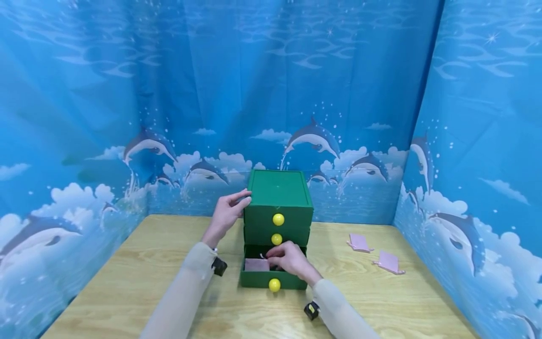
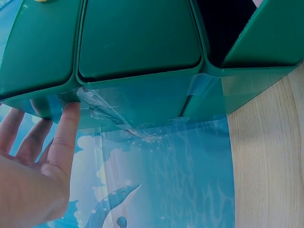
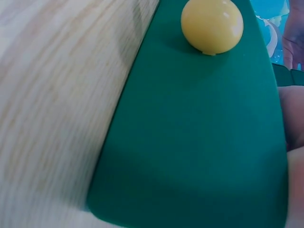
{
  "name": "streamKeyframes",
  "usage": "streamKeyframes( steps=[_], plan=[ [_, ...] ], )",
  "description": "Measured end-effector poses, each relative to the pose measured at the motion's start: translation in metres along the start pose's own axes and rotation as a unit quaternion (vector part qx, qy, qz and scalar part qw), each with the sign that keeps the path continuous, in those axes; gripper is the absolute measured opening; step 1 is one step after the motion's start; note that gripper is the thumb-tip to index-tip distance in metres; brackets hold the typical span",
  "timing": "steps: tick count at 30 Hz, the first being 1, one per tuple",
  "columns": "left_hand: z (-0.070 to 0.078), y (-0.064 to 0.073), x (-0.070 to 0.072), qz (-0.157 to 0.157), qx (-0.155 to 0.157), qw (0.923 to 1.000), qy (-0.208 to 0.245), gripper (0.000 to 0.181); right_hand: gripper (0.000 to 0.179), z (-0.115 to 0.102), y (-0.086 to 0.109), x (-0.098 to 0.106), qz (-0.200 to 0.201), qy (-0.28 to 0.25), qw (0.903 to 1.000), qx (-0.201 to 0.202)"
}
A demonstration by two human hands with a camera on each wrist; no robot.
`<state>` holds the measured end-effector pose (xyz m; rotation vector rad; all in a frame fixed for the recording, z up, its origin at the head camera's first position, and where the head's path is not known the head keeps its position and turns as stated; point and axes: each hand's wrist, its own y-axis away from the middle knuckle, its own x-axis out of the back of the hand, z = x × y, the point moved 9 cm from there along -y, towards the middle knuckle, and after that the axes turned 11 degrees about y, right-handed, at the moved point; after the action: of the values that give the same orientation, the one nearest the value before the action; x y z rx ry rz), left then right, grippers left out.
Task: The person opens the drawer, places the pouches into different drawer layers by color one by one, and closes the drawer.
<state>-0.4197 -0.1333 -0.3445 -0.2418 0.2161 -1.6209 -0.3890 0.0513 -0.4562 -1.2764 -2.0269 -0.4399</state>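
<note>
A green cabinet point(image 1: 277, 188) with yellow round knobs stands on the table, its bottom drawer point(image 1: 292, 281) pulled out. My left hand point(image 1: 228, 214) steadies the cabinet's upper left side; its fingertips touch the side panel in the left wrist view. Inside the drawer, a pink drawstring pouch point(image 1: 256, 265) lies at the left behind the drawer front. My right hand point(image 1: 292, 260) reaches in over the front, thumb and forefinger pinching at the pouch's right end near the white cord. The drawer front hides most of those fingers in the right wrist view.
Two more pink pouches, a farther one point(image 1: 360, 243) and a nearer one point(image 1: 388, 262), lie on the wooden table point(image 1: 139, 282) right of the cabinet. Blue dolphin-print curtains point(image 1: 237, 94) enclose the back and sides. Clear tape point(image 2: 107, 104) runs along the cabinet's side.
</note>
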Motion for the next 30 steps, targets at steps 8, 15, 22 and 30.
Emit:
streamKeyframes(
  steps=[8,15,22,30],
  plan=[
    [-0.002,0.001,-0.001,0.003,0.0,1.0,-0.003,0.039,0.021,0.002,0.007,0.014,0.014,-0.026,0.9996,0.0],
    [-0.002,0.0,0.0,0.001,-0.004,1.0,-0.004,0.041,0.02,0.003,0.01,0.029,0.02,-0.058,0.9981,0.007],
    [-0.002,0.0,-0.001,0.0,-0.002,1.0,-0.003,0.042,0.021,0.013,0.015,0.039,0.018,-0.032,0.9993,0.011],
    [0.0,0.0,-0.001,-0.002,-0.008,1.0,-0.006,0.044,0.026,0.026,0.023,0.054,0.019,-0.04,0.9986,0.03]
  ],
)
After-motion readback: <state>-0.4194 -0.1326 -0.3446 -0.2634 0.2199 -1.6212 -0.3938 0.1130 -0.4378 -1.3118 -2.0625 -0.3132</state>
